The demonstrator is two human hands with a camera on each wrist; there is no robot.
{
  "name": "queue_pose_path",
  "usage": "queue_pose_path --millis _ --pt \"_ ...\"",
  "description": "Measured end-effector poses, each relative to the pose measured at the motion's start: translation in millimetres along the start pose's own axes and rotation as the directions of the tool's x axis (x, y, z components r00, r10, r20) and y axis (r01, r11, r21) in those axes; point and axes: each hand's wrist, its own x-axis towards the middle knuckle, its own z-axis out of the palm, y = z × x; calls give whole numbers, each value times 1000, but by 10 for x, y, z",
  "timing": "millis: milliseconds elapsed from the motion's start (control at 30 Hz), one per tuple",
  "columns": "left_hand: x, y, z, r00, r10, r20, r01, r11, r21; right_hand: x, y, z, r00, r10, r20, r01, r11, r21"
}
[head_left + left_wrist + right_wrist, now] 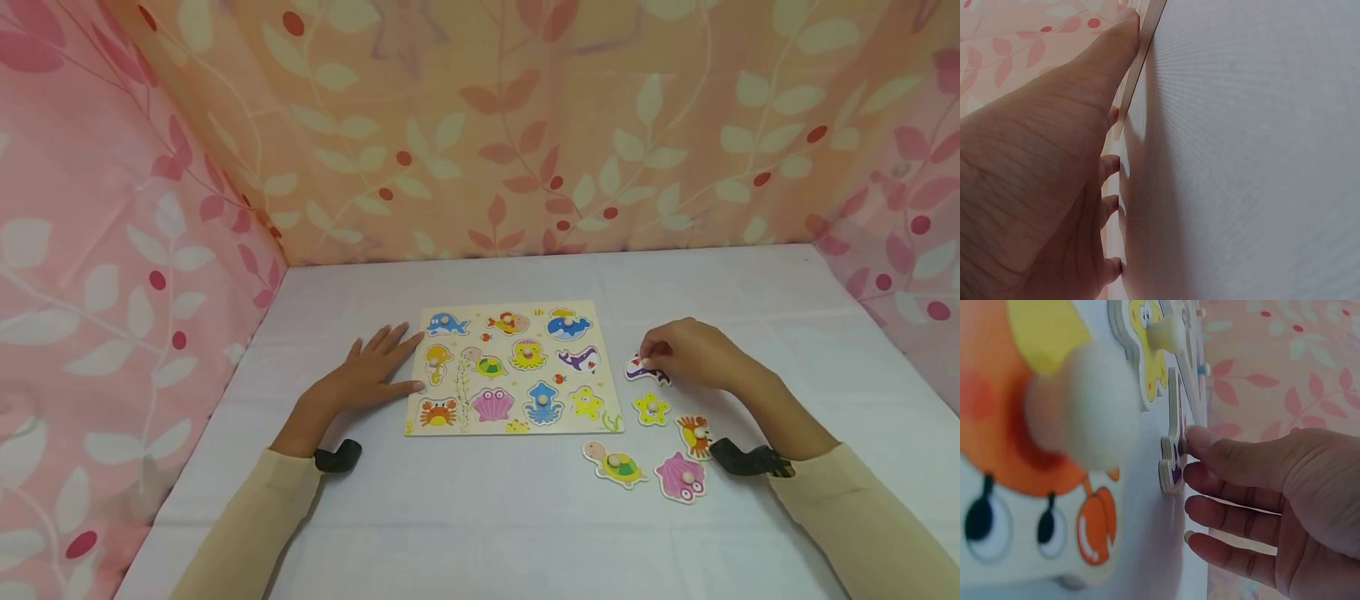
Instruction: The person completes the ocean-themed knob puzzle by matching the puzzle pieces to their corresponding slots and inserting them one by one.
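At twelve o'clock I face a peach-orange fabric backdrop (480,108) printed with cream and rust-coloured leaves, thin curling stems and red oval berries. Toward ten o'clock I see a pink fabric side panel (67,333) with white and deeper-pink leaves; toward two, a matching pink fabric panel (915,175). A lightly creased white cloth tabletop (450,533) spreads from six o'clock to the backdrop's foot.

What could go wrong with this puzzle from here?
The purple whale piece might slip from the right hand, which holds it with fingertips alone. The shell piece lies with its eyes toward the person, unlike its picture on the board, so it may need turning. The left hand, against the board's edge, could nudge it.
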Motion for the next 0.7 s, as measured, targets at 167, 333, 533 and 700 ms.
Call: queue_pose_path --millis 167,333,533,700 --pt "-1 -7 7 1000 -8 4 8 1000 2 0 54 -3 1000 -26 -9 26 999 21" --pt "-3 4 0 1000 -12 6 12 1000 -1 3 88 0 999 -54 -7 54 998 35" --pt "-11 5 -3 1000 -8 5 8 1000 6 11 92 1 999 -48 7 48 998 29" --pt "-12 16 -15 1000 -4 7 4 1000 10 -1 103 -15 999 -34 -10 34 999 2"
